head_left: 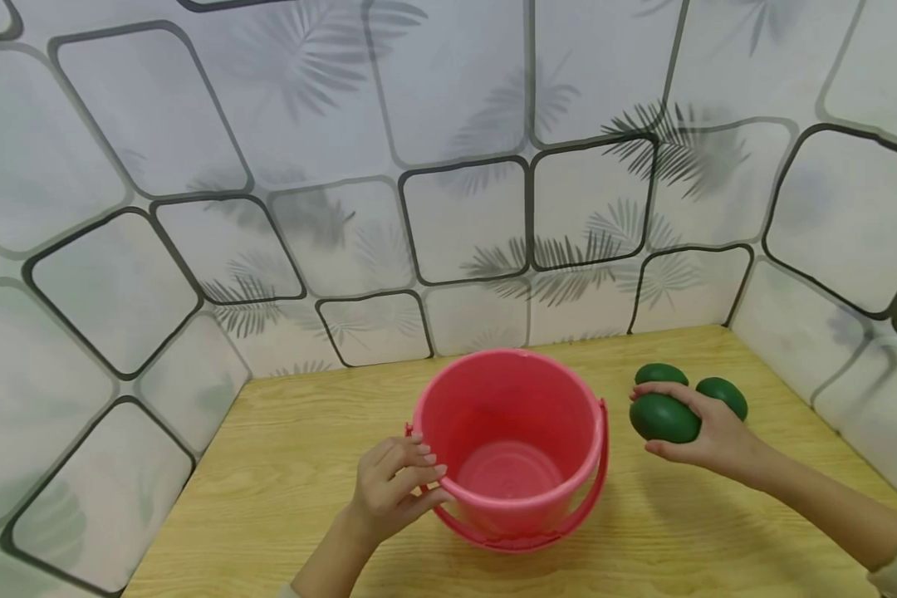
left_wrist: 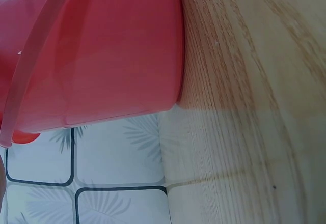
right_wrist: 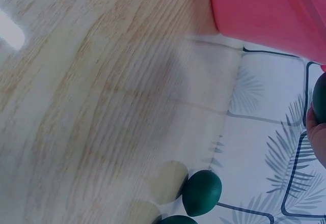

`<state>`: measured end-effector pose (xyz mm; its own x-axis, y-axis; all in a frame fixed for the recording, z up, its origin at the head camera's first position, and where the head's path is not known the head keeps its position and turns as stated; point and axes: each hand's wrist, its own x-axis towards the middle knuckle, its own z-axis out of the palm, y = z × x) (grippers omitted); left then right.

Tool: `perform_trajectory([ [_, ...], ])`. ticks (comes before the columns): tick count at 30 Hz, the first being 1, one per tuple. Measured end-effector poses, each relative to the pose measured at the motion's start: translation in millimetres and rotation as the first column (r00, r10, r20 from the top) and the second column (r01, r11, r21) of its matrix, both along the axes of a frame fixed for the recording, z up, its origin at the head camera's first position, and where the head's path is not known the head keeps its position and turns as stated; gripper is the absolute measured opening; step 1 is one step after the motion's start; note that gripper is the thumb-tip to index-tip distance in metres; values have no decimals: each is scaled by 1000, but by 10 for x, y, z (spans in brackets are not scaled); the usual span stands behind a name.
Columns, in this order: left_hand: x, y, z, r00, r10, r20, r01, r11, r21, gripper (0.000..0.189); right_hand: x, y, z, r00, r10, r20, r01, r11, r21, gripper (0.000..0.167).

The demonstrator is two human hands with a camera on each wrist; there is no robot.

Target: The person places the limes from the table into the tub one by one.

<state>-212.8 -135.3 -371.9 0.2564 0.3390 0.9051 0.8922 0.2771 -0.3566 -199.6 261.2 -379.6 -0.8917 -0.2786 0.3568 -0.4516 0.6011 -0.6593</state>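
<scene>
A pink plastic bucket (head_left: 508, 498) stands upright on the table, its handle (head_left: 601, 465) lowered toward the near side. My left hand (head_left: 396, 486) holds the bucket's left rim; in the left wrist view the bucket wall (left_wrist: 117, 51) fills the upper left and the hand is almost wholly out of frame. To the right of the bucket, my right hand (head_left: 718, 440) grips a smooth, dark green egg-shaped object (head_left: 665, 418) above the table. Two similar green egg-shaped objects, one (head_left: 661, 374) behind the hand and another (head_left: 723, 397) beside it, rest on the table.
The wood-patterned table (head_left: 306, 432) meets a wall (head_left: 463, 224) with a printed cover of rounded frames and leaves. A second wall (head_left: 807, 324) closes off the right side. Inside the bucket, the bare bottom (head_left: 510, 471) shows.
</scene>
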Motion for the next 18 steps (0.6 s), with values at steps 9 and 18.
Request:
perform_trajectory([
  [9, 7, 2, -12, 1000, 5, 4, -5, 1000, 2, 36, 21, -23, 100, 999, 46, -23, -46, 999, 2, 61],
  [18, 9, 13, 18, 1000, 3, -2, -3, 1000, 0, 36, 28, -43, 193, 998, 61, 15, -60, 998, -13, 61],
])
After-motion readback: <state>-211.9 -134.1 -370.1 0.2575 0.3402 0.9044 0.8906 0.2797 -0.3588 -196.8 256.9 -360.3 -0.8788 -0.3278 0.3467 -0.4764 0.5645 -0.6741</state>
